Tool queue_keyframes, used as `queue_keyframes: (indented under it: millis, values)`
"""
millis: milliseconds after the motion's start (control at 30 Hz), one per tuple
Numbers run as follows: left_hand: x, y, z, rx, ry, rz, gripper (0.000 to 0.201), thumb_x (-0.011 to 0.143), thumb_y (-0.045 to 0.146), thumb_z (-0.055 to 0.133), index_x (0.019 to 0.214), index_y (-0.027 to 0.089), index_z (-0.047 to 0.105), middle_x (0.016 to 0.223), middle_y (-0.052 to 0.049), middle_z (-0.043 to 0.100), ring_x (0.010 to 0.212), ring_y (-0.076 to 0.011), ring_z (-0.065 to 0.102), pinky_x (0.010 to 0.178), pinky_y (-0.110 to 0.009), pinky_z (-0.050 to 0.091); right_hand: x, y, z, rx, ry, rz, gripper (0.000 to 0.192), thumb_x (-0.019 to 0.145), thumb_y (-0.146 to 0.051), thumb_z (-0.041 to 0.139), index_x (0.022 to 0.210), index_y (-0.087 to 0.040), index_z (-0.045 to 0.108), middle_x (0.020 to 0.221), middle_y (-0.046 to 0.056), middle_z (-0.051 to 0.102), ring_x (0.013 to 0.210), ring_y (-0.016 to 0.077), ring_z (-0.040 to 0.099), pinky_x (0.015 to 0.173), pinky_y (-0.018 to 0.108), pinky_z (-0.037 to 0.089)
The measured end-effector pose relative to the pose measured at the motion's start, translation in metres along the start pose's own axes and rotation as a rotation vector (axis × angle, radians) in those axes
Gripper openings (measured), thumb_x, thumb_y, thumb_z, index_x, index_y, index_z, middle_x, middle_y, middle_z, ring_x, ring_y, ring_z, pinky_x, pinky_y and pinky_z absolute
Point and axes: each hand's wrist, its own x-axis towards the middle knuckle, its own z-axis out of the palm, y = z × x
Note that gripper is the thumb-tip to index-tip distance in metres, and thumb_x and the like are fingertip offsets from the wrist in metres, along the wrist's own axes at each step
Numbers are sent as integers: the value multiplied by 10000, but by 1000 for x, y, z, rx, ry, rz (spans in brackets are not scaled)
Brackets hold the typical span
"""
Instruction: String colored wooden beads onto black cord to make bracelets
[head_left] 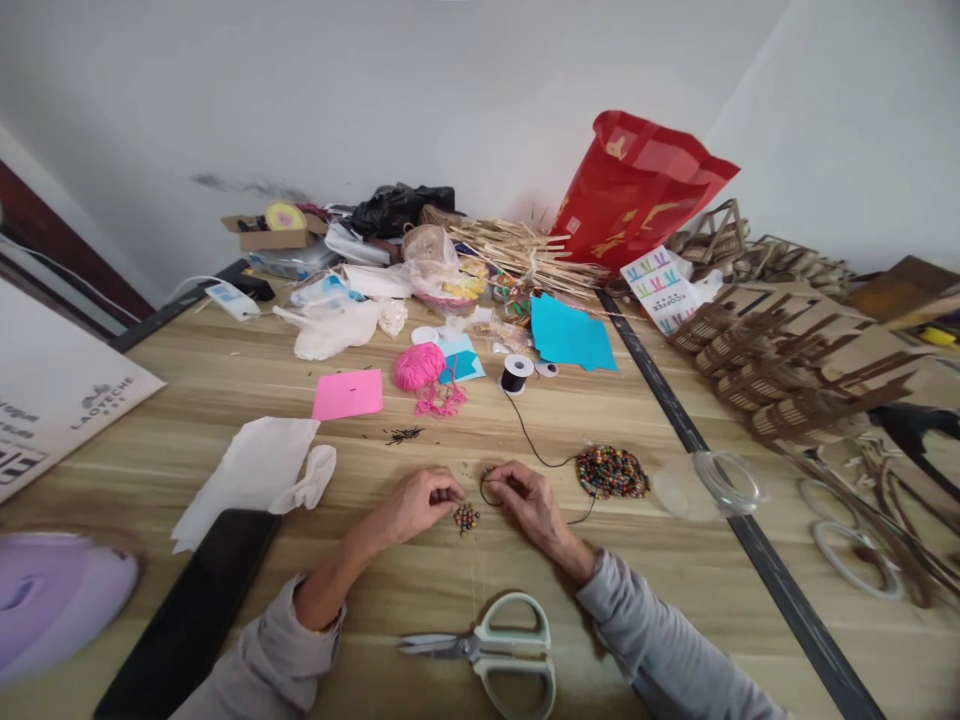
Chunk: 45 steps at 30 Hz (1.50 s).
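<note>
My right hand [529, 500] pinches a thin black cord [534, 440], which loops below the fingertips; a small bead seems to sit at the fingers. The cord leads from a spool [517, 373] of black cord and passes beside a heap of strung multicoloured beads [611, 472] to the right. My left hand [427, 503] is closed, thumb and fingers together, just above a small cluster of loose colourful beads [466, 517]. Whatever those left fingers hold is too small to make out. Scissors [480, 643] with pale green handles lie nearer to me, blades pointing left.
Left of my hands are a black phone-like slab [199, 600], white paper [244, 470] and a pink card [347, 394]. Pink yarn [420, 367], blue sheets [571, 333] and a red bag [637, 190] lie farther back. Small woven baskets [780, 360] crowd the right side.
</note>
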Motion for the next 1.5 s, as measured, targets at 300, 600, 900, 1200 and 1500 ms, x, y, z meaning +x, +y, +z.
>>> queue_keyframes:
  millis: [300,600,900,1200,1500]
  values:
    - [0,4,-2,76,-26,40,107,751,108,630,802,153,712,793,-47,668,760,-161,619,714,-243,468,1,-5,0,-64,-74,-68,218,866,-346,560,808,-146,624,715,32,602,629,130,513,583,231,415]
    - [0,0,1,147,-7,78,114,757,116,641,787,185,726,788,-39,677,762,-170,623,736,-264,457,1,-7,-1,-69,-111,-80,190,859,-323,554,799,-151,608,689,17,566,625,126,491,574,226,396]
    - [-1,2,2,208,-8,87,113,773,140,632,797,193,728,781,-35,665,752,-164,616,718,-256,456,2,-5,-1,41,-62,4,258,856,-393,555,778,-148,579,658,3,548,572,110,467,539,217,377]
    - [1,-4,6,211,23,119,105,766,139,628,741,193,714,748,-28,666,735,-163,598,712,-254,439,2,-10,-3,26,-145,-7,242,840,-361,586,731,-145,581,650,5,551,570,106,465,524,213,372]
    - [4,2,8,-57,127,-26,116,730,121,582,750,146,693,677,-14,673,595,-118,561,581,-211,437,0,-9,0,-67,-246,-95,163,826,-264,589,704,-157,568,662,-1,540,560,100,437,525,212,348]
